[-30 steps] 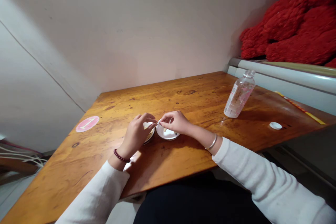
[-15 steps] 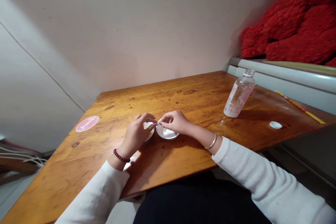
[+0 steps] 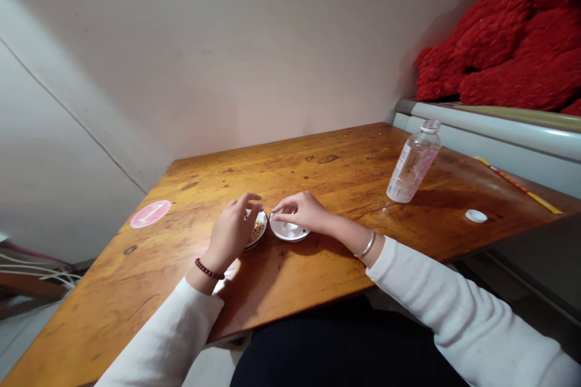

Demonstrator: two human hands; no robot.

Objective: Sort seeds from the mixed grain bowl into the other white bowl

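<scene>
Two small white bowls stand side by side on the wooden table. The left bowl (image 3: 261,234) holds a heap of small yellowish grains, partly covered by my left hand (image 3: 231,227). That hand arches over it from the left, fingers curved and apart, with nothing visible in them. Over the right bowl (image 3: 290,237) is my right hand (image 3: 305,213), its thumb and fingertips separated above the rim and nothing visible between them. Something pale lies inside this bowl, too small to name, and the hand hides part of the interior.
A clear plastic bottle (image 3: 414,163) without a cap stands to the right. Near it lie a white cap (image 3: 476,216) and a yellow-red stick (image 3: 517,184). A pink round sticker (image 3: 150,214) marks the table's left side. Red fluffy fabric (image 3: 503,42) rests beyond the table.
My hands have parted; their fingertips met over the bowls around a small white thing that no longer shows between them. The left hand has moved slightly left, and its fingers have opened.
</scene>
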